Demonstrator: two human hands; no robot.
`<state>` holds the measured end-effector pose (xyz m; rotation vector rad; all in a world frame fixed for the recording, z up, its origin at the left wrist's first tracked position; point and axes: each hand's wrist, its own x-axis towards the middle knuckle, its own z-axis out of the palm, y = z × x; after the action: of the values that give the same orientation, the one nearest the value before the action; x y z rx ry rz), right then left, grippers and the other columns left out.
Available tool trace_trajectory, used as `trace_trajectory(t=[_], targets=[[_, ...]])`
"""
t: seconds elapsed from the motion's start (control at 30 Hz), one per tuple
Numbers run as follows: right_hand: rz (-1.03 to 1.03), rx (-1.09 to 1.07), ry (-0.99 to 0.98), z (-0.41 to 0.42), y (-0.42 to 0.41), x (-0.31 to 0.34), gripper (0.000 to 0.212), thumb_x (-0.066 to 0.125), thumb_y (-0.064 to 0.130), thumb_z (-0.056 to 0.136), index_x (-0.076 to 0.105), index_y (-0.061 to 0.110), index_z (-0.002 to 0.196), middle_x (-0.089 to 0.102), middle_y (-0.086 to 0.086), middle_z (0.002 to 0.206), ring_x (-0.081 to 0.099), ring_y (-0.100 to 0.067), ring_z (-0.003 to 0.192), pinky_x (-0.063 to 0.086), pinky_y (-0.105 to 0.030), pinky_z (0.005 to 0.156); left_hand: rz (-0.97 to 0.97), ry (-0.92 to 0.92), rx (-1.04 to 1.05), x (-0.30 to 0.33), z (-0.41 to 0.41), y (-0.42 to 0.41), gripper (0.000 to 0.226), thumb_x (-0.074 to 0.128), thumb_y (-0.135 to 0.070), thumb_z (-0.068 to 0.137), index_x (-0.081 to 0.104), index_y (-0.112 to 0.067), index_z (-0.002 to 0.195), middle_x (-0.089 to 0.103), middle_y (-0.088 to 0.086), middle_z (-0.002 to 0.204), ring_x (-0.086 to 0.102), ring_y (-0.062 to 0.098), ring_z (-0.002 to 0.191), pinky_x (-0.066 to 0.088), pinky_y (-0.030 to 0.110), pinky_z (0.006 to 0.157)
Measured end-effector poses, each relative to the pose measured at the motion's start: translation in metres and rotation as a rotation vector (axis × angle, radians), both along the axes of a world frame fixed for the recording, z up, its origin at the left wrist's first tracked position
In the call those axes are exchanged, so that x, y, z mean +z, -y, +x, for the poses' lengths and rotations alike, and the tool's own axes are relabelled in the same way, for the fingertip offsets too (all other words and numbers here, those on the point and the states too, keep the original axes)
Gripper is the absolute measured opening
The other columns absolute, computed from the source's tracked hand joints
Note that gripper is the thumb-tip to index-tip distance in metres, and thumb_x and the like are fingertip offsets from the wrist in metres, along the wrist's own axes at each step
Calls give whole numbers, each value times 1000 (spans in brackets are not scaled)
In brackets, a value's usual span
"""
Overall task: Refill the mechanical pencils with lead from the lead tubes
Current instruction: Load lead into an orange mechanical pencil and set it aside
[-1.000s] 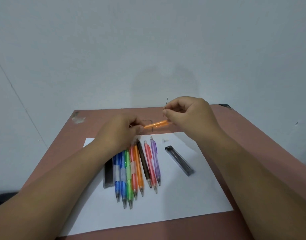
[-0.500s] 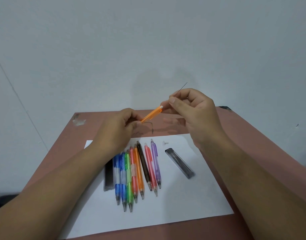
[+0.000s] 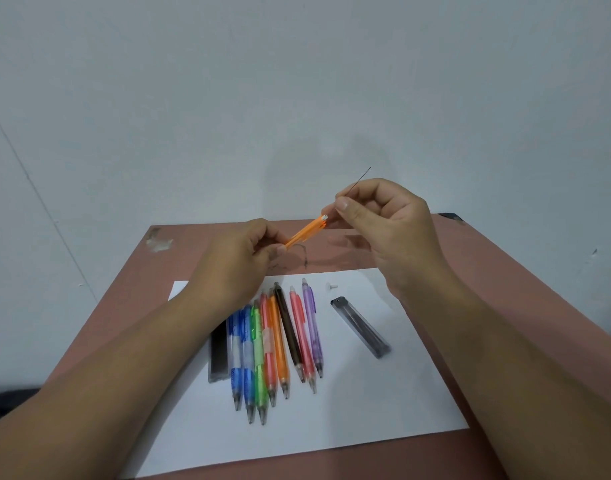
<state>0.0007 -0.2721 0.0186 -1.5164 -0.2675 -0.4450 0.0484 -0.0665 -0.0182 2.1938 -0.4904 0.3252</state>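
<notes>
While left hand (image 3: 234,265) grips orange pencil (image 3: 305,232) tilted up, right hand (image 3: 383,220) pinches thin dark lead (image 3: 361,178) just beside pencil's white top end.

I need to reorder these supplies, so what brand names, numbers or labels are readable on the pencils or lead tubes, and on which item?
No text can be read.
Row of pencils on the paper: barrels show colour only, any print is too blurred.
Orange pencil held in the left hand: no marking shows.
Lead tube right of the row: no legible label.
Lead tube left of the row: likewise.
</notes>
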Motion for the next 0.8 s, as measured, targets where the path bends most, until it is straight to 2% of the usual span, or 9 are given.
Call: trace_trajectory(t=[0.2, 0.37, 0.57, 0.8], targets=[[-6, 0, 4, 0, 1, 0, 1, 71, 17, 93, 73, 18, 93, 79, -8, 91, 77, -24, 91, 65, -43, 76, -15, 10, -10, 1, -1, -1, 18, 66, -24, 97, 65, -41, 91, 67, -17, 86, 58, -7, 86, 44, 18, 67], [-37, -14, 14, 0, 1, 0, 7, 74, 18, 91, 75, 24, 88, 79, -6, 90, 77, -23, 91, 63, -33, 71, -2, 11, -2, 0, -2, 0, 18, 65, -25, 97, 65, -42, 91, 67, -18, 86, 61, -2, 83, 44, 18, 68], [-32, -15, 16, 1, 1, 0, 5, 76, 15, 90, 76, 19, 88, 78, -5, 87, 77, -24, 91, 65, -42, 76, 7, 11, -9, 1, -2, 0, 23, 65, -24, 98, 63, -45, 88, 67, -18, 88, 62, 3, 87, 49, 22, 71], [-16, -10, 13, 0, 2, 0, 2, 76, 14, 90, 76, 15, 91, 78, -7, 88, 78, -25, 90, 65, -40, 75, -5, 1, -7, 1, -2, 1, 23, 65, -25, 97, 63, -45, 86, 67, -18, 88, 62, 3, 88, 49, 23, 73]])
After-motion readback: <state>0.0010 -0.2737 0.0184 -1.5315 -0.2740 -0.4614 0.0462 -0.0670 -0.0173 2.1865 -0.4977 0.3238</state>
